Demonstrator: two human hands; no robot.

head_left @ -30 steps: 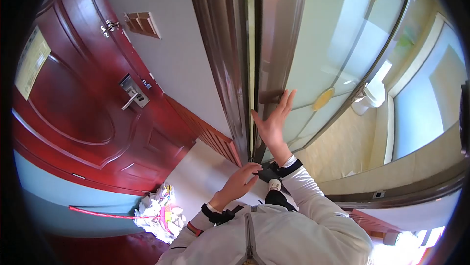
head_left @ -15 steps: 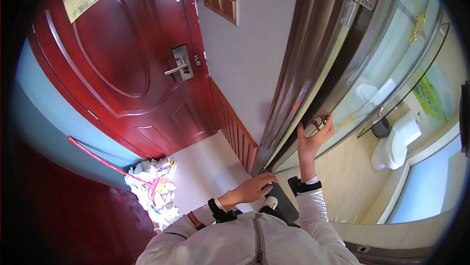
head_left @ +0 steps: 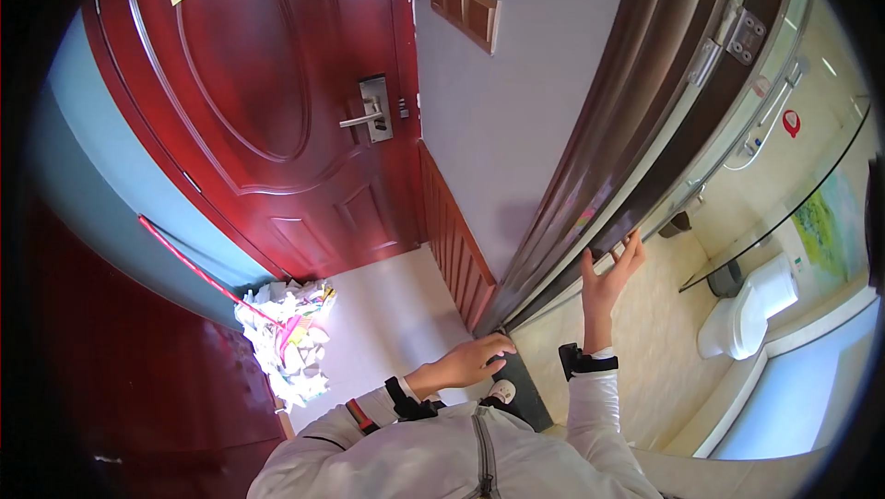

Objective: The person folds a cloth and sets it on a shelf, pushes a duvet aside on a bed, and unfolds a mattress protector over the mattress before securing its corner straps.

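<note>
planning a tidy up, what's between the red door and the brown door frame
A grey wall separates the red door and the brown door frame, with a wood-toned panel higher up and slatted panelling low down, in the head view.

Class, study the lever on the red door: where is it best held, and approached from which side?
Probably grip the lever along its slim bar, toward the free left end. Come from in front of the red door: the bar sticks out sideways past its metal plate, nearly level.
</note>
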